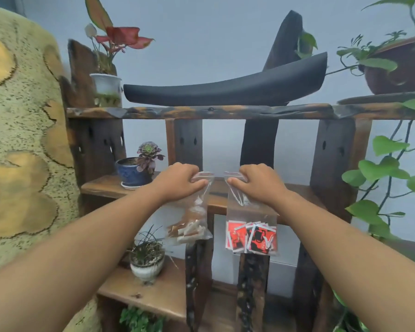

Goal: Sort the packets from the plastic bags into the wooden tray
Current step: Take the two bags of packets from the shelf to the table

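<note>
My left hand [177,182] grips the top of a clear plastic bag [194,212] that hangs down with several brown and white packets at its bottom. My right hand [256,183] grips the top of a second clear plastic bag [249,212], which holds several red, black and white packets [250,238]. Both bags hang side by side in the air in front of a dark wooden shelf unit. No wooden tray shows in the head view.
The wooden shelf unit [201,112] carries a blue pot with a succulent [135,171], a white pot with grass [147,262], a red-leaved plant [108,75] and a long curved black dish [225,87]. Green vines [388,168] hang at right. A tall speckled yellow column [22,140] stands at left.
</note>
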Demonstrator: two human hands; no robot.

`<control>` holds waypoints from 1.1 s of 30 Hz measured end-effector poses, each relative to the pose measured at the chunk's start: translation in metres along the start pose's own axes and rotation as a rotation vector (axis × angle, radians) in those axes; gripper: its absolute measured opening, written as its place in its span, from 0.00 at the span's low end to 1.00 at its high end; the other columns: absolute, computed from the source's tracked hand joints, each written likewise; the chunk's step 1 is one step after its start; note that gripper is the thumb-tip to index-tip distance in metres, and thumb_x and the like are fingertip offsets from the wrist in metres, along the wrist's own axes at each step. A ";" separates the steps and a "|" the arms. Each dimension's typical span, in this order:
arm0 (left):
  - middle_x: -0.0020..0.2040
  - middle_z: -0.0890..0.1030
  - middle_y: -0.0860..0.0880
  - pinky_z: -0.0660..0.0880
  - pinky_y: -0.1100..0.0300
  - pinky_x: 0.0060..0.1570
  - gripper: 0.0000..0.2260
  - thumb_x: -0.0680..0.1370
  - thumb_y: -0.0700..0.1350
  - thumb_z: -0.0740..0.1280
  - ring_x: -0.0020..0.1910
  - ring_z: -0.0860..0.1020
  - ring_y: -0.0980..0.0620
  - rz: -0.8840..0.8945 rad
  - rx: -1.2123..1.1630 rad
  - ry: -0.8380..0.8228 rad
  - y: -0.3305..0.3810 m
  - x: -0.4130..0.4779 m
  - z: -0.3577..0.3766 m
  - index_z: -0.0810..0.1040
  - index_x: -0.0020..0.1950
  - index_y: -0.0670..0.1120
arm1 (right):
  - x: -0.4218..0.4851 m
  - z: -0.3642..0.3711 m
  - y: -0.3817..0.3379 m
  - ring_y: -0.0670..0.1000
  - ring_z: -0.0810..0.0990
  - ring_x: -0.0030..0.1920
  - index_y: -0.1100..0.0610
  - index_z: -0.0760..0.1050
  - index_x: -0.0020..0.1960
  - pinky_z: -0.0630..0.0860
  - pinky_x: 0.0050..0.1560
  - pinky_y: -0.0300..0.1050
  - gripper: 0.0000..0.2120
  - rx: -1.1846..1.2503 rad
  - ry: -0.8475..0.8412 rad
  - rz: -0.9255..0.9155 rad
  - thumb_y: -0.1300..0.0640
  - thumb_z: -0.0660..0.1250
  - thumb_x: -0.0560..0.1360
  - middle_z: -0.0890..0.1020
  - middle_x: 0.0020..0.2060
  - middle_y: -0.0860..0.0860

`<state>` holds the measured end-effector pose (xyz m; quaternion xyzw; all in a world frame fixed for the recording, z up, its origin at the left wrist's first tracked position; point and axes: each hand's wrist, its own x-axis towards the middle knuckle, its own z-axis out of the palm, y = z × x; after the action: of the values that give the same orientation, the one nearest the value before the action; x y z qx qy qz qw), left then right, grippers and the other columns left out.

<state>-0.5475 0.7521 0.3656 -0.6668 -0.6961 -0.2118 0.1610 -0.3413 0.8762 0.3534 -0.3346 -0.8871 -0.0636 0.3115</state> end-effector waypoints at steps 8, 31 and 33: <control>0.31 0.76 0.52 0.63 0.59 0.28 0.20 0.78 0.62 0.63 0.30 0.74 0.52 -0.236 0.116 -0.056 -0.039 -0.100 -0.027 0.72 0.34 0.49 | -0.006 0.026 -0.070 0.52 0.77 0.35 0.50 0.63 0.32 0.77 0.38 0.49 0.23 0.050 -0.030 -0.259 0.36 0.58 0.79 0.73 0.29 0.47; 0.29 0.76 0.47 0.66 0.55 0.30 0.26 0.75 0.65 0.65 0.31 0.75 0.47 -1.008 0.479 0.081 -0.147 -0.514 -0.265 0.71 0.31 0.44 | -0.068 0.049 -0.544 0.54 0.75 0.36 0.52 0.71 0.35 0.73 0.35 0.49 0.27 0.437 -0.099 -0.962 0.30 0.55 0.76 0.73 0.30 0.48; 0.29 0.76 0.47 0.69 0.54 0.32 0.26 0.75 0.65 0.66 0.31 0.75 0.47 -1.069 0.486 0.110 -0.147 -0.558 -0.288 0.73 0.32 0.43 | -0.088 0.043 -0.591 0.53 0.74 0.35 0.52 0.72 0.35 0.72 0.33 0.48 0.27 0.470 -0.082 -1.012 0.30 0.55 0.76 0.74 0.31 0.48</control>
<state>-0.6781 0.1225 0.3181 -0.1555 -0.9549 -0.1323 0.2157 -0.6861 0.3877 0.3237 0.2091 -0.9388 0.0073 0.2737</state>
